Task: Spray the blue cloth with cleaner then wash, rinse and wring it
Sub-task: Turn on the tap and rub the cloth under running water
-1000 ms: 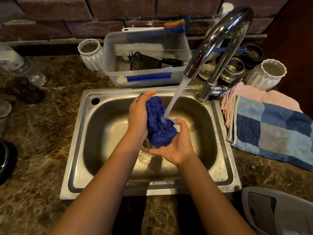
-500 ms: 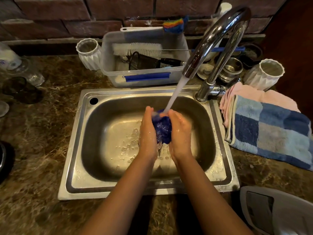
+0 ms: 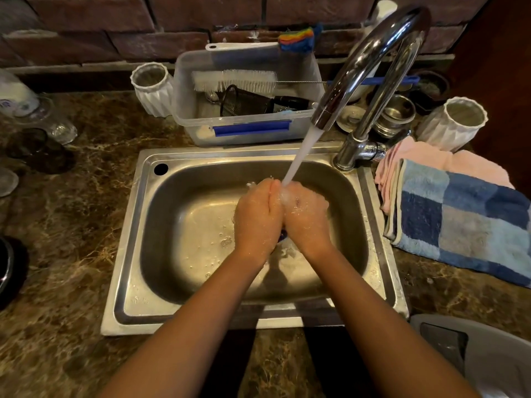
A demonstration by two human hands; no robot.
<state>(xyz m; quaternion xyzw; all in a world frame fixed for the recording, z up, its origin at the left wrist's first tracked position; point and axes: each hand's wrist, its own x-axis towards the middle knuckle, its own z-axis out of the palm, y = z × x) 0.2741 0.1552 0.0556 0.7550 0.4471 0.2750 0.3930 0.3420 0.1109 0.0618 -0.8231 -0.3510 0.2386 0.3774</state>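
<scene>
Both hands, our left hand (image 3: 257,218) and right hand (image 3: 306,215), grip the blue cloth (image 3: 282,235) shut; steel sink (image 3: 129,254) and marbled bench (image 3: 63,225) lie beneath, cloth nearly hidden.

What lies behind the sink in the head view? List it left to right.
White vase → plastic bin → tap → steel cups → second white vase.

A clear plastic bin (image 3: 201,122) behind the basin holds a white bottle brush (image 3: 234,80) and a black mesh strainer (image 3: 244,100). White ribbed vases (image 3: 152,89) flank it; a blue checked towel (image 3: 462,222) overlaps a pink cloth (image 3: 425,159) on the right.
</scene>
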